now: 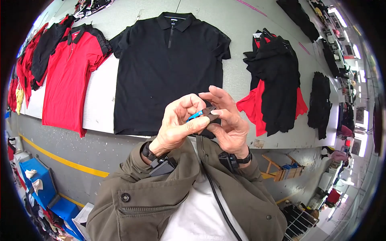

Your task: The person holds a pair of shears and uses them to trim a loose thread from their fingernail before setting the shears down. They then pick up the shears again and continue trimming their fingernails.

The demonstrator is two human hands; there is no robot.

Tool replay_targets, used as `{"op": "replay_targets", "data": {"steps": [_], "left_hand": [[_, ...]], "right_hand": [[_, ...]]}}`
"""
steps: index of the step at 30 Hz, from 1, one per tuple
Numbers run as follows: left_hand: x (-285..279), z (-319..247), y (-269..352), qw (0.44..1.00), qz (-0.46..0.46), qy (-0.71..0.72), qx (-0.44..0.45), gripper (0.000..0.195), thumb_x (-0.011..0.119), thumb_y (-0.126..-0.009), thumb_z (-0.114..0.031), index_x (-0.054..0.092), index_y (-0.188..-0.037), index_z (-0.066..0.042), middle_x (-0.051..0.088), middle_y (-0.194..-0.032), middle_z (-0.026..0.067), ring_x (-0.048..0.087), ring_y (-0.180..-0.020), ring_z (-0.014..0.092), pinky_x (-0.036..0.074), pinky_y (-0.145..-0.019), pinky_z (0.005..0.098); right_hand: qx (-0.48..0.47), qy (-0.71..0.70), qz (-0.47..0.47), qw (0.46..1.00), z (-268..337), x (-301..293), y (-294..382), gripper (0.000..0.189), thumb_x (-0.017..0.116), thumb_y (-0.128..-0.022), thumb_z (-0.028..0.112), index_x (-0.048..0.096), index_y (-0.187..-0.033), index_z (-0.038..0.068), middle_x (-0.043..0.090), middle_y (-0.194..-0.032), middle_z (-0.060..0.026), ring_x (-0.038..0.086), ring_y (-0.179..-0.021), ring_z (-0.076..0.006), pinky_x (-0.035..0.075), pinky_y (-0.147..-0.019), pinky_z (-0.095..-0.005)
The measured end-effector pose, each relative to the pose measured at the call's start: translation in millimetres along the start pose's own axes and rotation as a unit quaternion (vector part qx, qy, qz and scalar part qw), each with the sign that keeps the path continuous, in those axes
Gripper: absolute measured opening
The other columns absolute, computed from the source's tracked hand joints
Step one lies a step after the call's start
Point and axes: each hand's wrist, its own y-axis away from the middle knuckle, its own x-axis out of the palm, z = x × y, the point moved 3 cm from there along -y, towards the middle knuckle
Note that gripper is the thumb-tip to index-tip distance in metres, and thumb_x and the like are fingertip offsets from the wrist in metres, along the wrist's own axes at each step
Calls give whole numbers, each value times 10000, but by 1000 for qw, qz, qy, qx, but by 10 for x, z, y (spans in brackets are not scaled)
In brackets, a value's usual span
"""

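In front of my chest, my left hand (184, 117) grips thread snips with a blue handle (194, 116) and dark metal blades. My right hand (227, 120) meets it from the other side, its thumb and a bent finger against the blades, other fingers raised. Whether a thread lies between those fingertips is too small to tell. Beyond both hands a black short-sleeved polo shirt (169, 72) with a zip placket is spread flat, collar away from me. My hands cover part of its lower right area.
A red and black polo shirt (68, 84) lies left on the pale table (238, 75), its hem over the edge. Black and red garments (274, 87) are heaped right, near a folded black garment (319, 102). Behind me are a wooden stool (288, 171) and blue bins (37, 177).
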Motion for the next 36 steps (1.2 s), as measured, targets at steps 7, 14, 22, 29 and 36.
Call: {"op": "replay_targets", "data": {"steps": [7,14,22,29,36], "left_hand": [[32,19,23,999,-18,25,14,294,773,-935,-140,535,-1071,-35,588,-821,0,474,-669,51,348,-593,223],[59,51,46,999,-29,27,27,263,746,-956,-135,532,-1070,-32,548,-790,-17,434,-648,50,314,-570,231],[136,59,63,995,-36,93,1,230,725,-965,-124,544,-1083,-44,485,-748,-41,373,-618,47,268,-550,238],[149,62,59,990,-21,141,-19,210,720,-969,-119,554,-1083,-58,468,-755,-53,362,-616,46,252,-546,242],[146,94,47,992,-28,123,30,220,729,-966,-128,558,-1089,-67,466,-789,-63,351,-614,44,251,-552,241]], "right_hand": [[-2,-9,8,1000,-4,10,-8,538,735,-825,-113,691,-1320,95,419,-1582,-253,509,-1409,-399,444,-1138,-508],[-29,36,-4,999,22,-3,-26,482,765,-833,-61,729,-1287,98,380,-1608,-260,475,-1433,-435,428,-1150,-533],[-79,27,-44,996,21,10,-88,361,794,-842,11,780,-1195,81,339,-1629,-255,395,-1479,-461,401,-1162,-597],[-112,71,-57,990,42,3,-120,382,800,-826,7,783,-1200,85,328,-1634,-244,383,-1481,-472,415,-1148,-622],[-98,83,-50,990,82,61,-124,353,750,-862,5,780,-1192,126,288,-1675,-181,356,-1473,-512,430,-1109,-721]]}}
